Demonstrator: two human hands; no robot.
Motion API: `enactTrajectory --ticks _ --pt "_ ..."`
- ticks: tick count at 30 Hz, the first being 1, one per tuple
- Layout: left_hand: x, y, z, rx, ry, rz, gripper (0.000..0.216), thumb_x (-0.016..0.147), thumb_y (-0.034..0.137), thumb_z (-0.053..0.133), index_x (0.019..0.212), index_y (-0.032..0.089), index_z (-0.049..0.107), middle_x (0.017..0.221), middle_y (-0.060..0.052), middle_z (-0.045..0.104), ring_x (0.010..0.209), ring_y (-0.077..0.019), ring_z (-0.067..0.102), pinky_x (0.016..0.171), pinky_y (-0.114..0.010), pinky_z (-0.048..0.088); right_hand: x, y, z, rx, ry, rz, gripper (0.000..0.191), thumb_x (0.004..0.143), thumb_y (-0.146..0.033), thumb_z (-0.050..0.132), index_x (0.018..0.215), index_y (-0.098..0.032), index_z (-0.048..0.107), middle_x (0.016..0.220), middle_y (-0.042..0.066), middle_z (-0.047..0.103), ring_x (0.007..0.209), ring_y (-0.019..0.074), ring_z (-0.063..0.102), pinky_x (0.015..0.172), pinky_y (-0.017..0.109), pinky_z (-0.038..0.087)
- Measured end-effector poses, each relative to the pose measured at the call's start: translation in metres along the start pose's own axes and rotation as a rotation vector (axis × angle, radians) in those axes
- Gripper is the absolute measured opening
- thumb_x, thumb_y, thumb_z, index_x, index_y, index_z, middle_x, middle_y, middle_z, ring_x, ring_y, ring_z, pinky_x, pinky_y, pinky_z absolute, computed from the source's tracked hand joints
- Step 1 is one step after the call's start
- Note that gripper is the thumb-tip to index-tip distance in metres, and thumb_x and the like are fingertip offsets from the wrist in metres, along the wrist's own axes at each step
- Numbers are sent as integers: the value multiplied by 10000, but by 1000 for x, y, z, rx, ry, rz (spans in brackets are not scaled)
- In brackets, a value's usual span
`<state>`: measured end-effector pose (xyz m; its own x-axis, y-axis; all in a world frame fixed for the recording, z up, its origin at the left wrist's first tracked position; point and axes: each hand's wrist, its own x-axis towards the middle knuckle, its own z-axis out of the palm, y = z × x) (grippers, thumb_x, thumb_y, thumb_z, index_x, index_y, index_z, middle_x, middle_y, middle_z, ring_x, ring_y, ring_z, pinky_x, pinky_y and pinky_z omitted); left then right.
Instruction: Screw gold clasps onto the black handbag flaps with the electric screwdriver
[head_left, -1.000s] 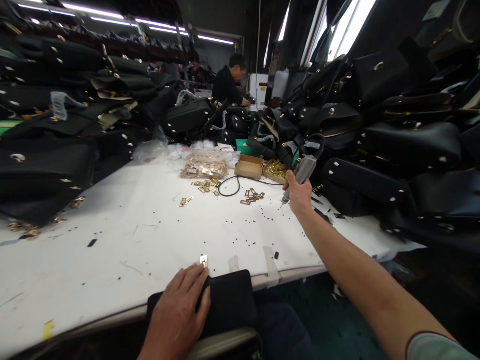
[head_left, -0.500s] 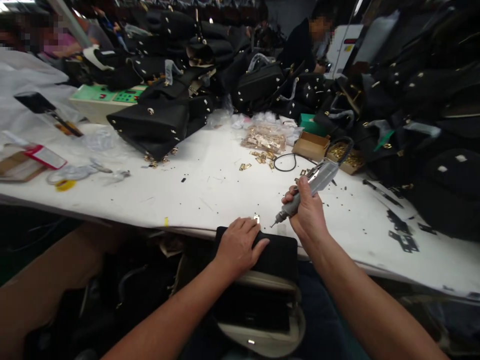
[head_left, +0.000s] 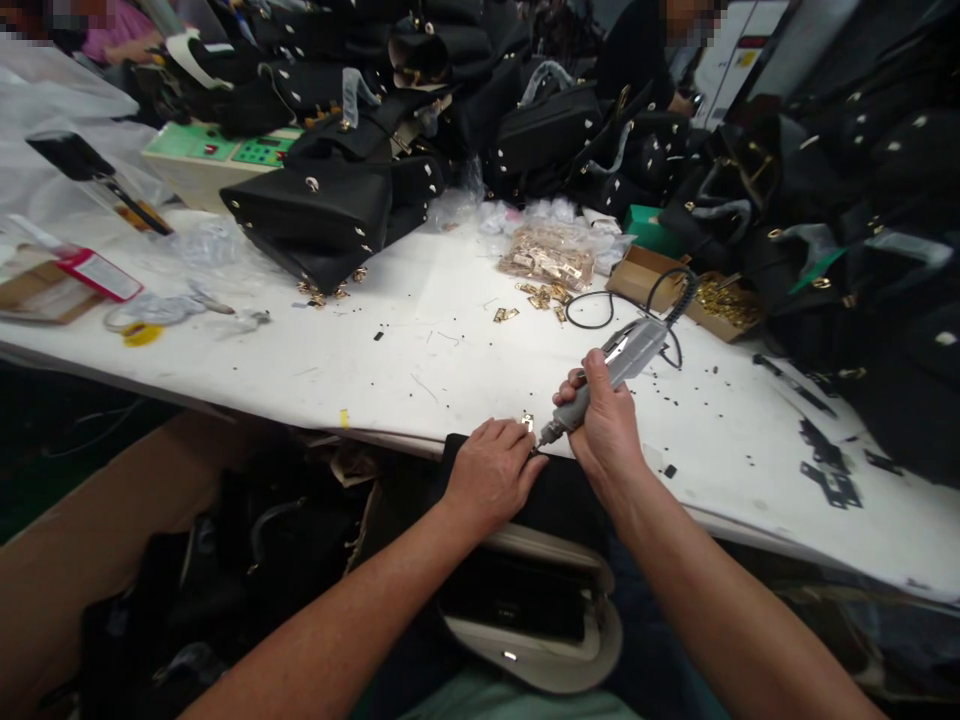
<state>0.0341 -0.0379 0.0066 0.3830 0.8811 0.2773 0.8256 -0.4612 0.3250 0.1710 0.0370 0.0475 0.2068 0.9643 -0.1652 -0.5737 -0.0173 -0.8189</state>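
Note:
My right hand [head_left: 611, 425] is wrapped around a grey electric screwdriver [head_left: 636, 350], held at a slant with its bit pointing down and left. The bit tip is close to my left hand's thumb and fingertips; whether it touches a screw there is hidden. My left hand [head_left: 491, 475] holds the flap of a black handbag [head_left: 574, 500] against the table edge, thumb and fingers closed on it. A small shiny metal fitting [head_left: 528, 422] shows just past the left fingertips. Below, the bag gapes, showing its pale lining.
On the white table [head_left: 375, 390] lie a bag of gold fittings [head_left: 547, 255], loose fittings, a cardboard box of gold parts [head_left: 724, 305] and black pieces [head_left: 829, 465]. A black bag [head_left: 315, 215] stands beside a green control box [head_left: 217, 165]. More bags are piled behind, where other people work.
The screwdriver has moved down and left, bringing its bit from above the flap to my left fingertips. My left hand keeps its place on the flap. The camera view has shifted slightly.

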Motion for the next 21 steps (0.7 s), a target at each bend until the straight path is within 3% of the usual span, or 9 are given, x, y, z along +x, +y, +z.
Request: enactTrajectory --ticks 21 --pt "0 -3 2 27 -11 19 252 1024 309 466 1167 200 642 1122 -86 661 1116 -233 576 988 -429 477 2 -5 0 -26 23 -38 483 695 -556 832 858 -221 525 687 -75 510 522 76 518 505 213 504"
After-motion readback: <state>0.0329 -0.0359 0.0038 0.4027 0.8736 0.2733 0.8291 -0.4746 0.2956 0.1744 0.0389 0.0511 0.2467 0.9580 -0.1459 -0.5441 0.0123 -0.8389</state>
